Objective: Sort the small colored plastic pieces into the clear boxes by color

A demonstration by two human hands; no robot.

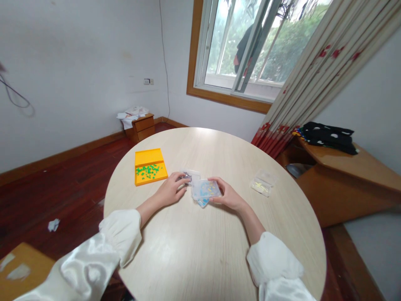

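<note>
My right hand grips the right end of a clear flat plastic box, thumb and fingers on opposite edges. Blue and yellow colour shows through the box. Under its lower edge pokes out a blue piece in clear plastic, mostly hidden. My left hand lies just left of it, fingers apart and bent, the fingertips over a second clear box with small dark pieces. Whether these fingertips pinch any piece is too small to tell. Farther left sits an open yellow case with many small green pieces inside.
On the right of the round table stands an open clear box with pale yellow pieces. Beyond the table are a small wooden cabinet with papers, a wooden desk with dark cloth, and a curtain by the window.
</note>
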